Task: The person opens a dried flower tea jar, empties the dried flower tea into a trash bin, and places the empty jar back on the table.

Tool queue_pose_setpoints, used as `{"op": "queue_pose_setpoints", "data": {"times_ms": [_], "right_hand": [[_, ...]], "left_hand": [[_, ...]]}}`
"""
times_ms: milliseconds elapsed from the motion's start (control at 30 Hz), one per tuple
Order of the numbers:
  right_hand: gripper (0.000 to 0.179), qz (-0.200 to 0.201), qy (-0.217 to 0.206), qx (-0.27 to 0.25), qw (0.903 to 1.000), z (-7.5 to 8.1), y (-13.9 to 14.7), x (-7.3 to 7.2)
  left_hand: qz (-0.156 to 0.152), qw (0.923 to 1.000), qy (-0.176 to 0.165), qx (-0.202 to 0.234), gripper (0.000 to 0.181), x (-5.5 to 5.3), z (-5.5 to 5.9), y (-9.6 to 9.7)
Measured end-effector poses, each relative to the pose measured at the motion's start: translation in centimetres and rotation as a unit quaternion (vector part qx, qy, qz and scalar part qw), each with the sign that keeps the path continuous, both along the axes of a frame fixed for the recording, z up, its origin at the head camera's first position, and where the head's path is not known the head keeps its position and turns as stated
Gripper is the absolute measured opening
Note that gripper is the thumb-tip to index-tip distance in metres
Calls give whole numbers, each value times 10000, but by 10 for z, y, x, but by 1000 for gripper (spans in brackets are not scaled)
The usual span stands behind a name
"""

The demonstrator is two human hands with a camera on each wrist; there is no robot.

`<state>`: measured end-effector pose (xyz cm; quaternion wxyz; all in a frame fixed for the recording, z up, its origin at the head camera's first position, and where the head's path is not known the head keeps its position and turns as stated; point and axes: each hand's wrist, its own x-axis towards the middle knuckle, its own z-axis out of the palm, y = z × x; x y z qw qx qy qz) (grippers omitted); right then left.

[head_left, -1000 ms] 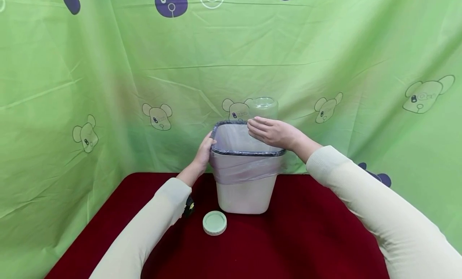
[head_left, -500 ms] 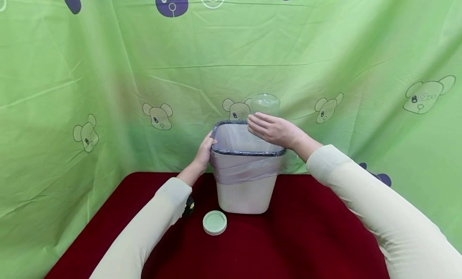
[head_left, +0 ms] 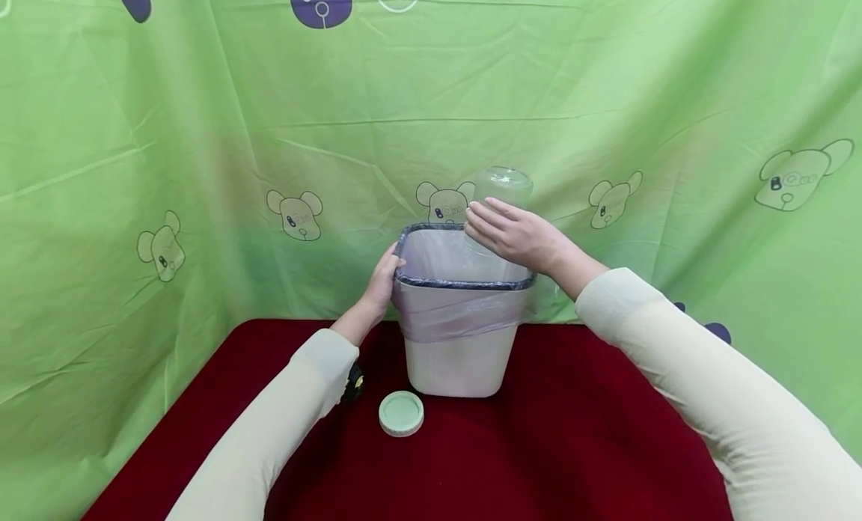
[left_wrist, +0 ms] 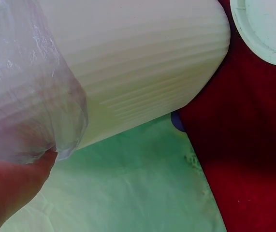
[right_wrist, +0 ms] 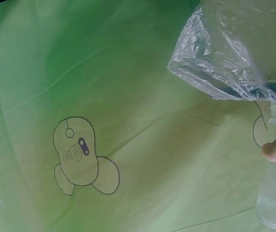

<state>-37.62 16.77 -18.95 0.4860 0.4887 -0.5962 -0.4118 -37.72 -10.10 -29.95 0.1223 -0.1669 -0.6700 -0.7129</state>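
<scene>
A white waste bin (head_left: 454, 367) stands upright on the red cloth, lined with a thin translucent bag (head_left: 465, 317) folded over its rim. My left hand (head_left: 382, 283) grips the bin's left side at the rim, thumb over the edge; the left wrist view shows it against the hanging bag. Over the bin's right part, my right hand (head_left: 509, 235) holds a clear glass jar (head_left: 503, 186) bottom up, its mouth pointing down toward the opening. The jar (right_wrist: 272, 198) shows partly behind the thumb in the right wrist view. Fingers hide the jar's middle in the head view.
A pale green round lid (head_left: 401, 412) lies on the red cloth (head_left: 431, 468) in front of the bin. A green curtain (head_left: 377, 79) with cartoon mice hangs close behind and at both sides. Something small and dark (head_left: 353, 384) shows beside the left sleeve.
My right hand and the jar have risen a little and shifted slightly right. The left hand, bin and lid stay in place.
</scene>
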Motion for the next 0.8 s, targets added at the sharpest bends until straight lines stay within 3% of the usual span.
{"op": "queue_pose_setpoints", "data": {"times_ms": [300,500,633,800], "right_hand": [[42,-81,-341,-609,9975,4,0,4],[44,-155,-683,-1410,9875,6,3,6],[46,-241,-1029,-2074,9725,8,4,9],[52,-334,-1651,-2822,9444,11,6,15]], "left_hand": [[54,9999,-54,-84,70,0,1,-1],[31,9999,-37,-119,69,1,1,-2],[20,9999,-31,-115,69,0,0,-2],[32,9999,-46,-94,70,1,1,-2]]}}
